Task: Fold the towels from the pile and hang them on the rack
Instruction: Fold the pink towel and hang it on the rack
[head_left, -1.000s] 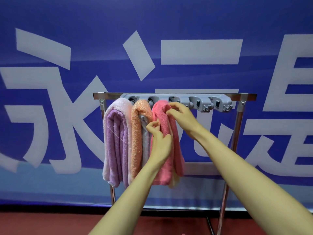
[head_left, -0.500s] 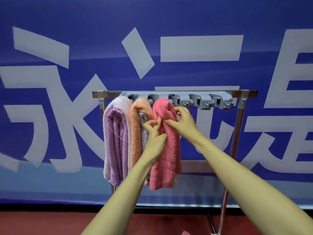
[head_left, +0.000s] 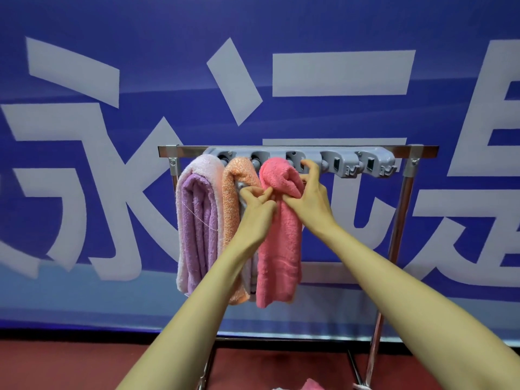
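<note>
**Third towel seated, two clips to go**

We take the grey holder strip [head_left: 337, 161] on the rack [head_left: 402, 209] as our landmark. The pink towel [head_left: 278, 235] hangs below the strip's third clip, just beside the orange towel [head_left: 233, 192], with the lilac towel [head_left: 197, 220] at the strip's far end beyond it.

A second ago the pink towel flared out at its lower end and the right hand [head_left: 308, 201] lay over its top fold. Now the towel drops straight and narrow beneath the strip. The right hand has shifted, its forefinger hooked up against the strip while thumb and remaining fingers curl round the fold. The left hand [head_left: 257, 204] stays just below the strip, fingers bent, pinching the towel's near edge.

We judge this as the last tidying of the third towel: it looks seated, and letting go should leave it hanging. Two clips at the strip's other end are bare. Far below the strip, a scrap of pink cloth [head_left: 311, 385] shows at the frame's bottom edge, perhaps the pile
</note>
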`<state>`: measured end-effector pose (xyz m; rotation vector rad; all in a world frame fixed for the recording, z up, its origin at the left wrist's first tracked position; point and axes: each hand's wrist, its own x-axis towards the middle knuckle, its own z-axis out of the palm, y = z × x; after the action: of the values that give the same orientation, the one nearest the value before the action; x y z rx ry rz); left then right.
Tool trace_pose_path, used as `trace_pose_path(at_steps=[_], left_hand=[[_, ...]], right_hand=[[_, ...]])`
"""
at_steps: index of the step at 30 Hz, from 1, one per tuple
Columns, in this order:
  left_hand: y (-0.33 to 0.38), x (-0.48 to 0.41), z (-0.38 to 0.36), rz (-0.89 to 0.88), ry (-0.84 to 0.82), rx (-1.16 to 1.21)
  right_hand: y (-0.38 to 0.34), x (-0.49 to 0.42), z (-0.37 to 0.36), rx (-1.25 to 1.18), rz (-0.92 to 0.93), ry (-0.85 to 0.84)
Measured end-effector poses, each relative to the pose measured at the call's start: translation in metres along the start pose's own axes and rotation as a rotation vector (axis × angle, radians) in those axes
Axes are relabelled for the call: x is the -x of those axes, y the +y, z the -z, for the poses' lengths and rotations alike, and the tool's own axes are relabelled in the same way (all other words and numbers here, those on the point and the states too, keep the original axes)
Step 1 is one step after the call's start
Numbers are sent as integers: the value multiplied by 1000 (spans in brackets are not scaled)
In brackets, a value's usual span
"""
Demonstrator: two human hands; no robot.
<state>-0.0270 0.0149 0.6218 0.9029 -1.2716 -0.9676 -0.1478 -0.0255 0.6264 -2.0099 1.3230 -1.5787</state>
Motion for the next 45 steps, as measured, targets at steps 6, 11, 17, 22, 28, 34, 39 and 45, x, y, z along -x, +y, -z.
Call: trace_pose_path(at_steps=[6,11,17,22,28,34,39,45], left_hand=[[-6,9,11,-338,193,-976],[-10,14,36,-312,246,-1272],[-27,-2,36,-625,380,-1460],[-31,-7,36,-812,245,-1647],[-54,3,37,-959,-21,-1427],[-78,33,-3,-484,-86,-999],[-51,20,-34,0,-76,-517],[-52,14,-35,35,-30,-372]], right_hand=[[-1,-6,-1,66,1,56],[1,-11,3,127,7,92],[-2,-14,6,182,20,107],[-1,-13,4,142,9,108],[1,-13,3,113,4,102],[3,-16,4,86,-2,94],[3,-16,4,69,-1,77],[1,-10,5,80,13,5]])
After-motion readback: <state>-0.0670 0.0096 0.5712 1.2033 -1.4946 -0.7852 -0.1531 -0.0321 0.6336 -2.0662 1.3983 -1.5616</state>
